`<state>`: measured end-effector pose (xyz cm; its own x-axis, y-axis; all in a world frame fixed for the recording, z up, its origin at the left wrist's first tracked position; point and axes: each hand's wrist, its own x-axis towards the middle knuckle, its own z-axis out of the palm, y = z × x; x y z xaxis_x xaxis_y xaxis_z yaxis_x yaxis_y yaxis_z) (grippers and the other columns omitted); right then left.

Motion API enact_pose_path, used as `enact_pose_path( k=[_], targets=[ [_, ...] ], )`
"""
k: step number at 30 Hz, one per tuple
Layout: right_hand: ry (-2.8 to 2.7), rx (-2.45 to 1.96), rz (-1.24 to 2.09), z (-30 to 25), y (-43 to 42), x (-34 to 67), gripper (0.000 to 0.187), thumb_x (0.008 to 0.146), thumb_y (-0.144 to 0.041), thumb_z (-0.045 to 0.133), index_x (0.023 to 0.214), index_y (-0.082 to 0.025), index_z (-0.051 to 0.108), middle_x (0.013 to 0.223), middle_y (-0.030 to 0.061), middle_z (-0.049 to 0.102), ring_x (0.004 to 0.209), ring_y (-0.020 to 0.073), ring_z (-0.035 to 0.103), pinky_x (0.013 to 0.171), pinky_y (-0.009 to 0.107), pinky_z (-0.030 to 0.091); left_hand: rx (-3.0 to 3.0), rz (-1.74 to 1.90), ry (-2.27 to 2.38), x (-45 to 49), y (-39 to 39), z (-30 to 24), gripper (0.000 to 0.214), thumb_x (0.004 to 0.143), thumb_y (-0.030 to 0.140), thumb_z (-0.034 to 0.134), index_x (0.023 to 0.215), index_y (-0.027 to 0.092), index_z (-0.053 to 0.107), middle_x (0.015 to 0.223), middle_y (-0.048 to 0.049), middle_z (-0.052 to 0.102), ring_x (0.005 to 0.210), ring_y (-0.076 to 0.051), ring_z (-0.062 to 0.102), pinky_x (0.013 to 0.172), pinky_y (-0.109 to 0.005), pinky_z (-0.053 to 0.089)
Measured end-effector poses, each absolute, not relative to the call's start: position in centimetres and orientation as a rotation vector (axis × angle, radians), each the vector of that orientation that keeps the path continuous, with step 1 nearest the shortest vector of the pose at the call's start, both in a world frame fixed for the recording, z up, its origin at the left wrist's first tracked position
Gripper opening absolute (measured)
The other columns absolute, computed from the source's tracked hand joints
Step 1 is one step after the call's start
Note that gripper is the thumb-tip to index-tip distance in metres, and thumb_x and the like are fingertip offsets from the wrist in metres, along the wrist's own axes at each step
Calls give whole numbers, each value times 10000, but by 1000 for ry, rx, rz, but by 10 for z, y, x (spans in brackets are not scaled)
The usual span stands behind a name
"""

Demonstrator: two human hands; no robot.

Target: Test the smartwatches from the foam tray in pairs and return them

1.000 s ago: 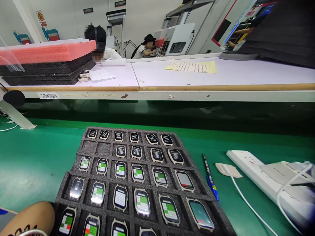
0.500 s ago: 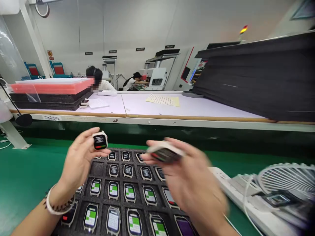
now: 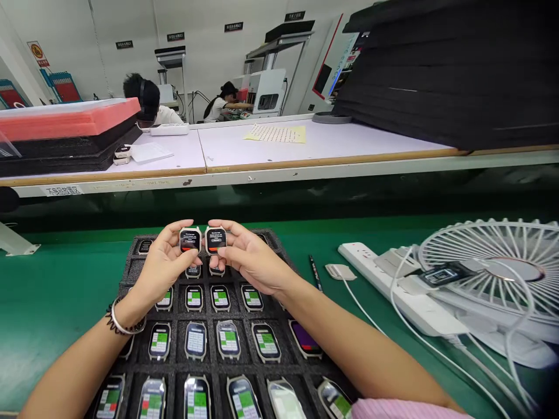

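My left hand (image 3: 163,265) grips a small smartwatch body (image 3: 190,240) with a dark screen, held up over the far end of a black foam tray (image 3: 131,269). My right hand (image 3: 247,256) holds a second watch body (image 3: 215,239) right beside the first, screens facing me. Both hands hover above the tray's back rows. The tray's pockets hold several more watch bodies (image 3: 220,297), many with lit green and white screens. A bracelet sits on my left wrist.
A white power strip (image 3: 384,279) with cables, a white fan lying flat (image 3: 493,262) and a pen (image 3: 315,272) lie on the green mat at right. Behind runs a white bench with a yellow sheet (image 3: 276,134), pink and black foam stacks (image 3: 65,125) and two seated people.
Both hands came up into view with a watch body each, then moved together over the tray's far end. The camera tilted up, then down and to the right.
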<state>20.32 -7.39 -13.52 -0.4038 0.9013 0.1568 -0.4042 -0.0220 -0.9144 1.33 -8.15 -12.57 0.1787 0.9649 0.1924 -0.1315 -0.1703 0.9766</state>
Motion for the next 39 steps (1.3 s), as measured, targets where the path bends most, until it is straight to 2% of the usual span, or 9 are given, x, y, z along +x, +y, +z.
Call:
enact_pose_path(
  k=[5,12,18,26,31,34,36,39],
  targets=[
    [-1208,-628,1600,-135,-73,203,531,683,-128,646,1202,-191,551,849,-15,650,684,134,641,610,241,471,1360,1228,882,14,-83,-129,537,768,205,750,1273,197,566,1168,-68,632,757,-136,730,777,-284,628],
    [-1238,-666,1575,-137,-73,203,384,763,-237,755,1105,-203,583,873,-11,622,642,123,611,589,251,446,1293,1195,895,14,-83,-129,478,782,272,735,1230,173,597,1145,-87,670,739,-199,757,754,-355,655],
    [-1229,-687,1569,-138,-72,204,369,750,-263,794,1055,-205,595,874,-19,613,587,96,566,575,242,448,1267,1176,885,15,-83,-130,453,778,304,767,1189,178,623,1094,-70,688,712,-200,756,741,-369,663],
    [-1220,-725,1550,-135,-70,202,400,675,-175,701,1059,-211,595,855,-25,607,605,113,578,584,250,441,1252,1178,921,14,-81,-131,450,741,239,727,1178,176,637,1127,-66,686,736,-200,758,749,-339,641],
    [-1254,-720,1540,-135,-72,202,400,688,-193,720,1069,-212,598,872,-12,616,622,125,576,593,260,427,1235,1156,889,13,-84,-127,536,724,215,729,1247,185,617,1118,-69,700,775,-195,755,776,-327,620],
    [-1253,-678,1563,-133,-71,202,419,724,-266,788,1092,-218,594,873,-8,623,636,133,581,607,266,430,1204,1153,864,12,-85,-121,607,716,202,737,1306,189,593,1100,-72,713,790,-195,752,797,-339,613],
    [-1256,-629,1584,-127,-64,202,429,762,-378,815,1091,-219,590,853,-6,627,631,140,588,606,271,434,1202,1168,842,11,-83,-112,624,708,193,738,1315,184,597,1077,-72,719,775,-189,748,790,-339,612],
    [-1315,-563,1573,-104,-45,200,410,832,-503,757,1071,-210,599,790,6,629,615,158,600,574,275,436,1242,1226,796,8,-71,-92,616,697,167,729,1303,168,616,1025,-71,727,739,-186,745,759,-330,617]
  ],
)
